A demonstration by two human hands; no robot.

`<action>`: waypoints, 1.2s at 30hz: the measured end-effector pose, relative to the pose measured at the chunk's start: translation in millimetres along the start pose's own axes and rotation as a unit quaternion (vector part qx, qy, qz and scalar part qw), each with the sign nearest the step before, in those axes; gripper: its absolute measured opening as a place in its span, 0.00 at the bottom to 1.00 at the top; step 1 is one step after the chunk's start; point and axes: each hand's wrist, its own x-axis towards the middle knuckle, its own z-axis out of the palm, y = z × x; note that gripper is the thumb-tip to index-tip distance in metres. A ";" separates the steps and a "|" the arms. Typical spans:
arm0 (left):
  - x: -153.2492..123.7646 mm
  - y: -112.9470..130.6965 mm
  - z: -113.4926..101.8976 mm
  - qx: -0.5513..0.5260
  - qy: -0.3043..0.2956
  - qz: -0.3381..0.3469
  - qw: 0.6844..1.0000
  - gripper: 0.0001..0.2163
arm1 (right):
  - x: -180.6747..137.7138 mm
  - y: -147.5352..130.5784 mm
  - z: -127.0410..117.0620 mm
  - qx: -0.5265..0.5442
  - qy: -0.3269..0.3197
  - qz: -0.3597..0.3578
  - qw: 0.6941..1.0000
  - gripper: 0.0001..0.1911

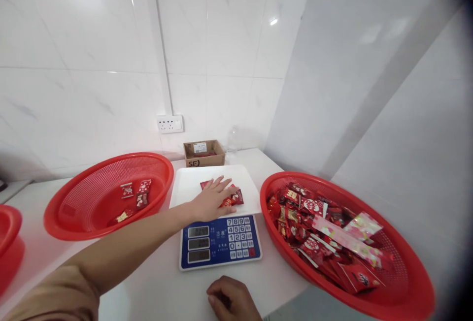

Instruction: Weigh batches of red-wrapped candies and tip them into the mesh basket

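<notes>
My left hand [215, 197] lies palm down with fingers spread over a few red-wrapped candies [236, 195] on the white pan [186, 183] of a digital scale. The wrappers stick out on both sides of the fingers; those under the palm are hidden. Below the pan, the blue front panel [221, 257] of the scale carries three small displays and a keypad, their digits too faint to read. My right hand [233, 297] rests loosely curled near the table's front edge, just in front of the scale. Nothing shows between its fingers.
A red basket [273, 178] on the right holds many wrapped sweets and pink strips. On the left, another red basket [59, 212] contains several candies; part of a third basket [13, 215] shows beyond. A cardboard box [218, 157] stands behind the scale, near a wall socket [170, 124].
</notes>
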 end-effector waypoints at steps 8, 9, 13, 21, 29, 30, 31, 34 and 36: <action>8.0 -2.8 4.5 0.022 -0.062 -0.047 0.997 0.33 | -1.4 3.0 2.3 -0.019 0.013 -0.009 1.000 0.08; 7.2 -3.2 4.4 0.025 -0.061 -0.055 0.996 0.34 | -1.2 2.3 2.1 -0.018 0.009 -0.008 1.000 0.08; 11.5 1.3 3.4 0.029 -0.056 -0.049 0.997 0.35 | -0.1 -0.6 0.4 -0.013 0.002 0.000 1.000 0.08; 24.6 10.6 10.4 0.041 -0.061 -0.030 0.997 0.25 | -1.9 0.8 0.9 -0.010 0.007 -0.007 1.000 0.08; 3.9 -4.0 1.3 0.055 -0.042 -0.128 0.989 0.31 | -2.3 -3.8 -0.5 -0.019 0.002 -0.014 1.000 0.08; 1.6 -5.8 -0.2 0.054 -0.047 -0.140 0.988 0.33 | -2.2 -3.8 -0.4 -0.017 0.003 -0.017 1.000 0.08; -0.4 -7.4 -1.6 0.051 -0.055 -0.150 0.986 0.33 | -2.2 -3.6 -0.2 -0.017 0.003 -0.018 1.000 0.08; -4.5 -11.0 -4.7 0.045 -0.080 -0.158 0.983 0.32 | -1.9 -1.1 0.3 -0.016 0.001 -0.019 1.000 0.08; -5.8 -12.4 -6.1 0.042 -0.090 -0.152 0.983 0.31 | -1.8 1.7 0.9 -0.015 -0.002 -0.019 1.000 0.08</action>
